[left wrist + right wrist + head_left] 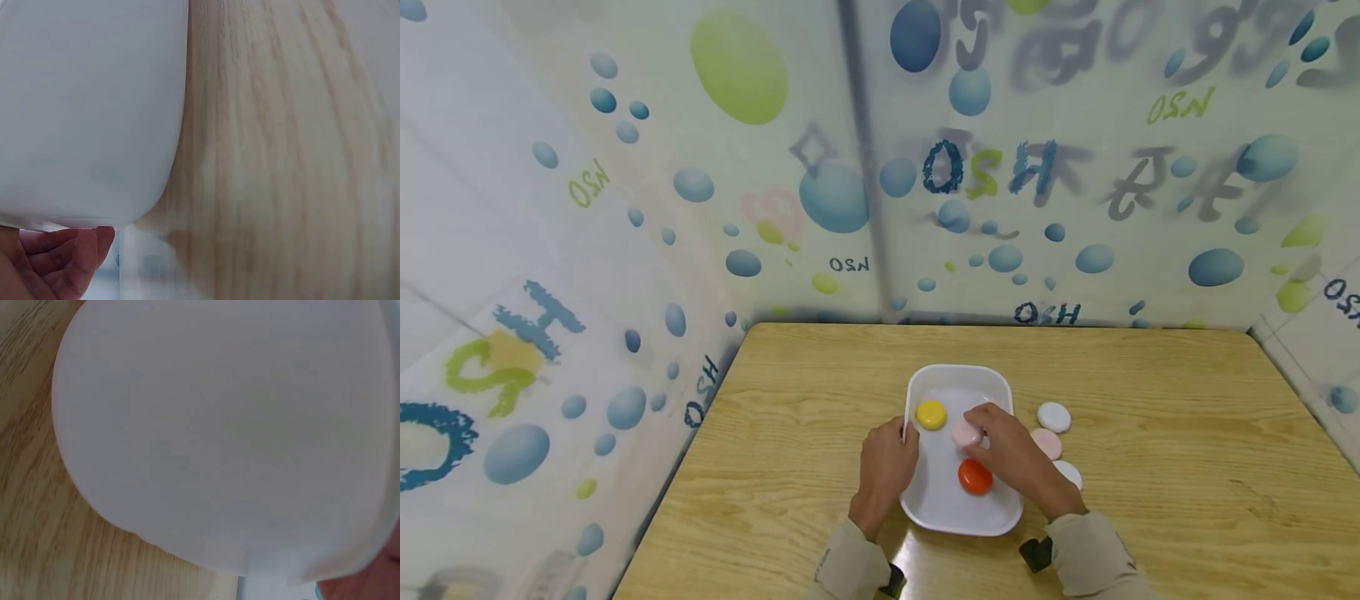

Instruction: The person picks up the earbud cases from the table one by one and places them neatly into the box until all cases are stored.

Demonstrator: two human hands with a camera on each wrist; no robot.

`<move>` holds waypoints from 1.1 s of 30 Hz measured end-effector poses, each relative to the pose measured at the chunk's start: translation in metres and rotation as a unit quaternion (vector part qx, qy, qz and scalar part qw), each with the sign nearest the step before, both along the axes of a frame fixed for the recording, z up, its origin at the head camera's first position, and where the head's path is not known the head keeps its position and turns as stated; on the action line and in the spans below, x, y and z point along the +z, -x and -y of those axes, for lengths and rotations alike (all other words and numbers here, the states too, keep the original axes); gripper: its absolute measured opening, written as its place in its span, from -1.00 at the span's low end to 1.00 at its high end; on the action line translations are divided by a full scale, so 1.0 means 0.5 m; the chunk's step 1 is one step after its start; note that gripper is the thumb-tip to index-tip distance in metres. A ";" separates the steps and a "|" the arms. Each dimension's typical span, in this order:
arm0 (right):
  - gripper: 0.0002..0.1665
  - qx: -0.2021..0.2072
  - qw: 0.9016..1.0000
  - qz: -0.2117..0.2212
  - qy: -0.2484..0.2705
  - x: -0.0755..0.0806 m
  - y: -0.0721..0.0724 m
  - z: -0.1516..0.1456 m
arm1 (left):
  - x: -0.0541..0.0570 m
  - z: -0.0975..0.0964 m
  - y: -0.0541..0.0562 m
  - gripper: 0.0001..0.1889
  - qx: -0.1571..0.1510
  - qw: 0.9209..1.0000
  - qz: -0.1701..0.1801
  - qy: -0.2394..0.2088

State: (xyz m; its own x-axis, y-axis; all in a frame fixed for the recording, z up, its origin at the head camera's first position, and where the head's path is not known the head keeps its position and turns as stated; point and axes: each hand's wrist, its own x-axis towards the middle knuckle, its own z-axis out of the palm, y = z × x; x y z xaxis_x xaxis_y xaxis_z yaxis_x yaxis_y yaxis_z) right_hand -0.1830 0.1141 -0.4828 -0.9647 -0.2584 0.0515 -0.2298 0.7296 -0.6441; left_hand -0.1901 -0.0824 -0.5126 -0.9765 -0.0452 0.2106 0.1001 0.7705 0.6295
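A white rectangular tray [940, 518] stands on the table, and my left hand [886, 458] grips its left rim. In the left wrist view the tray's outer wall [94, 119] fills the upper left, with curled fingers [72, 259] at its edge. My right hand [1009, 450] reaches over the right side and pinches a pale pink round piece [966, 433] between thumb and fingers inside the tray. A glossy yellow round piece [931, 415] lies further back in the tray; an orange-red one [975, 477] lies nearer me, just below the right hand.
Right of the tray, a white disc [1054, 417], a pale pink disc [1047, 444] and another white disc [1067, 475], partly behind the right forearm, lie on the wooden table [1187, 433]. A bubble-patterned curtain [820, 275] hangs behind the table's back edge.
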 end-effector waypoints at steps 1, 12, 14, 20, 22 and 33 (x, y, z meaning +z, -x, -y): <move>-0.46 0.000 1.000 0.002 -0.003 0.000 0.001 0.001 | 0.000 0.000 0.000 -0.78 0.000 1.000 0.001 0.000; -0.43 -0.017 0.999 0.037 -0.016 0.016 0.001 -0.002 | -0.002 -0.001 0.001 -0.79 -0.003 1.000 -0.006 0.004; -0.42 -0.023 0.999 0.034 -0.016 0.020 0.001 -0.009 | -0.004 -0.001 0.001 -0.79 -0.004 1.000 -0.013 0.005; -0.40 -0.046 0.999 0.016 -0.017 0.026 0.002 -0.039 | -0.006 -0.001 0.002 -0.77 -0.003 1.000 -0.015 0.009; -0.40 -0.054 0.998 0.014 -0.014 0.029 0.003 -0.051 | -0.007 -0.001 0.003 -0.78 -0.004 1.000 -0.013 0.009; -0.44 -0.087 0.995 -0.042 0.008 0.019 0.002 -0.119 | -0.006 -0.002 0.002 -0.80 -0.004 1.000 -0.017 0.010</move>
